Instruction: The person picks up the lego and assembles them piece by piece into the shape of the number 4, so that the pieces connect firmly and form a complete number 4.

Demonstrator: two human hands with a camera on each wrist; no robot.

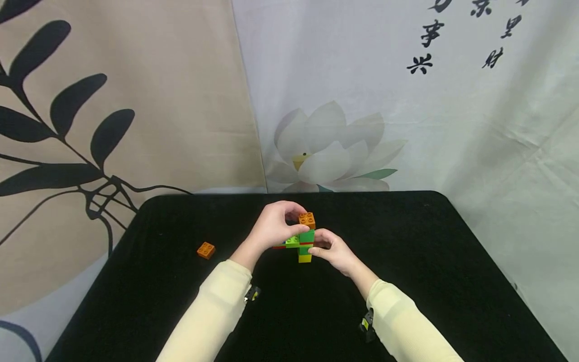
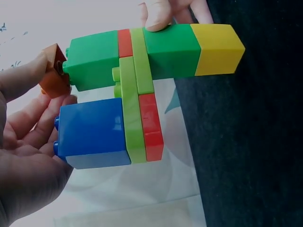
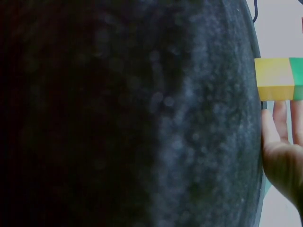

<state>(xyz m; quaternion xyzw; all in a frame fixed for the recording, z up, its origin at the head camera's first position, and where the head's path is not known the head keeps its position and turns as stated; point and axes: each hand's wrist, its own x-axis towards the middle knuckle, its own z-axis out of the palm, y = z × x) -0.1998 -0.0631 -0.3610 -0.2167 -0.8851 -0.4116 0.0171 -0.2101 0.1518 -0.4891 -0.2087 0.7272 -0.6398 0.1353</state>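
My left hand (image 1: 276,226) pinches an orange toy brick (image 2: 57,78) between thumb and fingers, over the studs of an upper green brick (image 2: 94,61). In the left wrist view the orange brick sits slightly tilted against those studs. Below that green brick come red and lime plates (image 2: 131,109), a lower green brick (image 2: 173,52) and a yellow brick (image 2: 218,49) at the bottom. A blue brick (image 2: 92,135) stands on the plates' side arm, over a red plate (image 2: 151,127). My right hand (image 1: 336,251) grips the stack at the lower green brick, thumb in front.
Another orange brick (image 1: 206,250) lies loose on the black table (image 1: 149,301), left of my left forearm. Behind the table's far edge hangs a printed cloth backdrop (image 1: 190,100) with leaves, a flower and writing.
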